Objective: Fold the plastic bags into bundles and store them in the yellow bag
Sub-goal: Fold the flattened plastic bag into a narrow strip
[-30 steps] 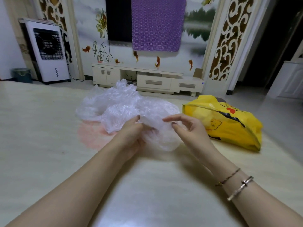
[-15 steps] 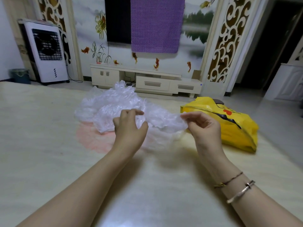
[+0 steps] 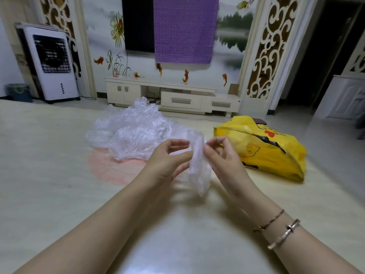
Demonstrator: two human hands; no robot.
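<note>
There are two hands: the left hand [image 3: 167,161] and the right hand [image 3: 223,157]. One clear plastic bag [image 3: 198,165] hangs in the middle of the frame. One heap of clear bags [image 3: 130,133] lies behind; their number I cannot tell. One yellow bag [image 3: 262,147] is at right. Two bracelets [image 3: 282,233] are at lower right.

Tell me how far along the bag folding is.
Early on. Done: no folded bundle shows; the yellow bag lies on the table, contents hidden. In hand: the left hand and right hand pinch one clear bag. Left: the clear pile behind.
</note>
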